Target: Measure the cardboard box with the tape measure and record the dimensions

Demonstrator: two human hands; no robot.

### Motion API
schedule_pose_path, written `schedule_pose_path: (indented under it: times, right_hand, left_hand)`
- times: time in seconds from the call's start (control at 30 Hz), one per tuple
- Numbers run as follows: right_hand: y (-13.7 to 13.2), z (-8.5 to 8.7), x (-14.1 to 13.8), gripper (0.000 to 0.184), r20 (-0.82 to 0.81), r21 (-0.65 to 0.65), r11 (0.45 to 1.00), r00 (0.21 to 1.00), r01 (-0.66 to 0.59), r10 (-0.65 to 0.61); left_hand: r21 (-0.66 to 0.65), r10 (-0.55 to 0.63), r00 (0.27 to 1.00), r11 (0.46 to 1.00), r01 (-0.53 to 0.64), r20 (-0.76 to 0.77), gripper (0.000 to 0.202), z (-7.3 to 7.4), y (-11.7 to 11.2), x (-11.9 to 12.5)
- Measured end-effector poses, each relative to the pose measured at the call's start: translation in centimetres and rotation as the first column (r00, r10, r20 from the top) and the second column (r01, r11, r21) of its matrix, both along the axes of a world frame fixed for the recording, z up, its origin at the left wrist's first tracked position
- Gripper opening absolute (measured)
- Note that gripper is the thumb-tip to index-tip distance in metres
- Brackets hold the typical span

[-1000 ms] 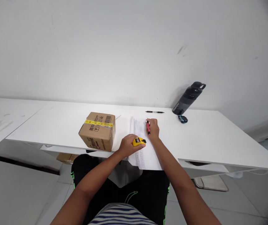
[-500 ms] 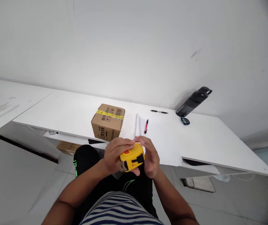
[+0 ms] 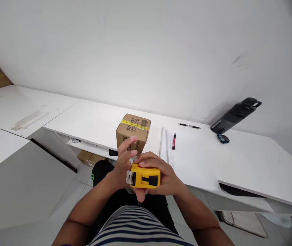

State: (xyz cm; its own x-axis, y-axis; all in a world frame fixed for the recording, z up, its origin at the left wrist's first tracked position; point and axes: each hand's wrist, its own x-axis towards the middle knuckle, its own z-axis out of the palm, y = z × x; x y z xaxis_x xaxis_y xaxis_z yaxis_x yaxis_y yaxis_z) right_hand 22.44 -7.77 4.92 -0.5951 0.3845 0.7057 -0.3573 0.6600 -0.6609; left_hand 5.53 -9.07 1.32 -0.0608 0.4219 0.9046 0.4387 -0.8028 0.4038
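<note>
The tape [image 3: 144, 177] is low at 6 o'clock, over the lap, nearer than the box [image 3: 133, 131]. The right hand [image 3: 169, 179] wraps tight round its right end. The left hand [image 3: 124, 159] touches its left end, fingers loose and a bit spread. It looks hard, smooth and light, so grip its flat sides. Its long side runs 9 to 3. Its mouth points to 9 o'clock.
</note>
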Motion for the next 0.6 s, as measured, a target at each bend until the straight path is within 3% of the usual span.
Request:
schedule_pose_path:
  times: [0.27, 0.37, 0.47, 0.6]
  right_hand:
    - [1.2, 0.3, 0.1, 0.059, 0.104, 0.034, 0.999, 0.994, -0.039, 0.035]
    - [1.1, 0.5, 0.4, 0.062, 0.156, 0.075, 0.997, 0.987, 0.015, -0.027]
    - [0.5, 0.5, 0.3, 0.062, 0.114, 0.175, 0.98, 0.986, 0.097, -0.118]
    - [-0.9, -0.3, -0.2, 0.059, 0.026, 0.157, 0.988, 1.0, -0.006, 0.002]
  left_hand:
    - [0.01, -0.11, 0.988, 0.994, 0.11, 0.112, 0.068, -0.1, 0.3, 0.0]
    - [0.023, -0.13, 0.974, 0.991, 0.128, 0.185, 0.077, -0.2, 0.6, 1.0]
    - [-0.051, -0.125, 0.959, 0.989, 0.142, 0.253, 0.065, -0.1, 0.2, 1.9]
    - [-0.088, -0.208, 0.904, 0.962, 0.257, 0.373, 0.05, 0.8, -1.9, 2.9]
